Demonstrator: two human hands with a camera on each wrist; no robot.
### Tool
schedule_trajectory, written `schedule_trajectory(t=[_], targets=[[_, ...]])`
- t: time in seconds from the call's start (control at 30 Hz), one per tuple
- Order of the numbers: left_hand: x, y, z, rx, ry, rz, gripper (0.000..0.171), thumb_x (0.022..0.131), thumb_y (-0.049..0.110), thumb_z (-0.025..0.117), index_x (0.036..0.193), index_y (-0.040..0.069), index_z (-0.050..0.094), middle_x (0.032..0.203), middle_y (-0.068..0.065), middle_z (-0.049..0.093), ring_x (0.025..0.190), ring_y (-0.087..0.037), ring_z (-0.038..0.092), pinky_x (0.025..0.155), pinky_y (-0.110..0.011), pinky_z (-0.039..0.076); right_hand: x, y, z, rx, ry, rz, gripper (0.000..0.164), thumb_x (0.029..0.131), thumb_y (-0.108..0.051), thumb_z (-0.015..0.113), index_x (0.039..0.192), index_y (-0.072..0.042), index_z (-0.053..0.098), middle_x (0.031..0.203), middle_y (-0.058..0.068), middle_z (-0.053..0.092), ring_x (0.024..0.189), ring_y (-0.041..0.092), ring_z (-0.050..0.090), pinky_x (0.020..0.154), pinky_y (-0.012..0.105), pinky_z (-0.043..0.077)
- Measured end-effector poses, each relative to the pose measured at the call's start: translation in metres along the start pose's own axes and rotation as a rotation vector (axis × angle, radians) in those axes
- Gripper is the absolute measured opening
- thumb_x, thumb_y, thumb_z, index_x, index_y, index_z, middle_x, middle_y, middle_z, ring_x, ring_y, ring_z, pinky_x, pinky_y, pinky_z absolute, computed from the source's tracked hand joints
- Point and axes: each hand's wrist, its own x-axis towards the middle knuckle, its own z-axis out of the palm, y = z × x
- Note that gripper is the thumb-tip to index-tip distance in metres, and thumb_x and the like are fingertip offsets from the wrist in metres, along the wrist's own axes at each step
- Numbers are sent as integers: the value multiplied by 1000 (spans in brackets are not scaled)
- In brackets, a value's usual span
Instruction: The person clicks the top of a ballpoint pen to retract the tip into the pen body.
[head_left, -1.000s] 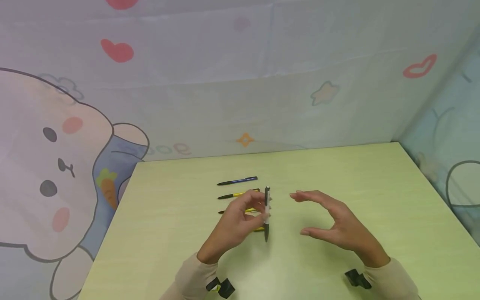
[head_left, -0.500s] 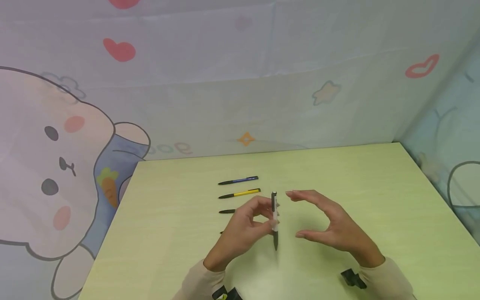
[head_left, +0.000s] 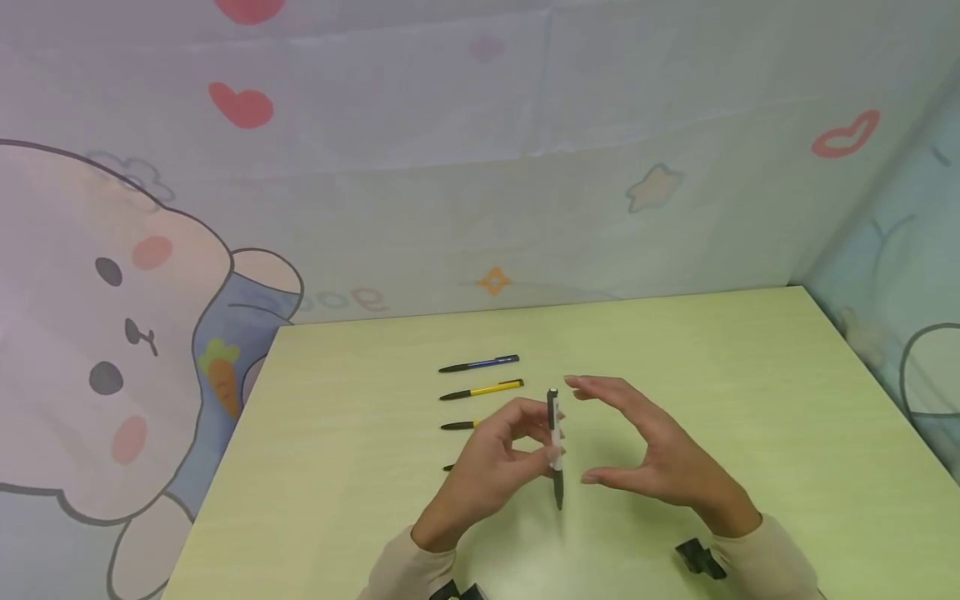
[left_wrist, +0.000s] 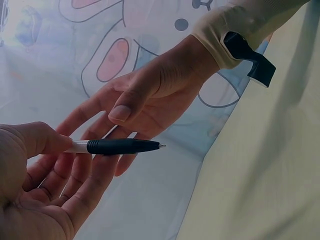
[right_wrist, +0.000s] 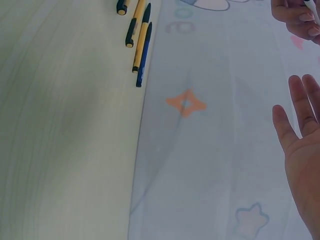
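A white pen with a black grip and clip [head_left: 557, 437] is pinched between the thumb and fingers of my left hand [head_left: 487, 458]. It stands nearly upright in the head view. In the left wrist view the metal tip of the pen [left_wrist: 125, 146] points away from the fingers. To the right of the pen, apart from it, my right hand [head_left: 652, 454] holds nothing; its thumb and fingers are spread. On the table lie a blue pen [head_left: 478, 364], a yellow pen [head_left: 482, 390], and two more pens partly covered by the left hand.
The pale yellow-green table [head_left: 360, 400] carries the pens in a row, one below another. Behind it hangs a printed cloth [head_left: 420, 167] with hearts, stars and a cartoon animal. A similar cloth [head_left: 922, 250] hangs at the right side.
My left hand has moved right and a little nearer with the white pen, uncovering more of the second pen. The right hand has shifted slightly left, so the hands are closer together.
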Motion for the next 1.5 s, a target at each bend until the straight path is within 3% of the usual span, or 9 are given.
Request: schedule_trajectory(t=[0.27,0.57,0.77,1.07,1.5], targets=[[2,-2,4,-8,-9,3,30,94,-2,67,123,3,59,114,-21,59,100,-17,64,78,-39,63,-8,18,6,-17,-27,25,100,71,-10,93,149,12,35,152,24,42,133,28,49,116,24,34],[4,-1,6,9,-12,-3,30,95,0,67,124,5,59,115,-19,59,101,-16,64,78,-35,62,7,-6,5,-27,-44,29,100,63,5,92,147,13,38,150,29,41,145,23,37,117,22,31],[6,-1,8,19,-6,-6,30,95,-1,67,123,8,60,115,-14,61,102,-17,65,78,-34,62,6,-6,6,-26,-51,38,102,63,4,93,148,12,37,151,30,39,146,23,36,117,21,31],[7,-4,9,23,-9,10,30,95,0,67,124,3,59,114,-22,61,101,-17,65,77,-32,62,5,-6,6,-33,-55,37,101,64,4,92,149,11,37,151,29,38,146,21,36,117,21,32],[9,-3,9,20,-8,29,31,95,-2,66,125,2,59,110,-22,61,100,-16,65,75,-37,63,4,-6,6,-8,-93,79,106,64,2,93,150,11,32,150,25,42,142,13,39,117,19,30]])
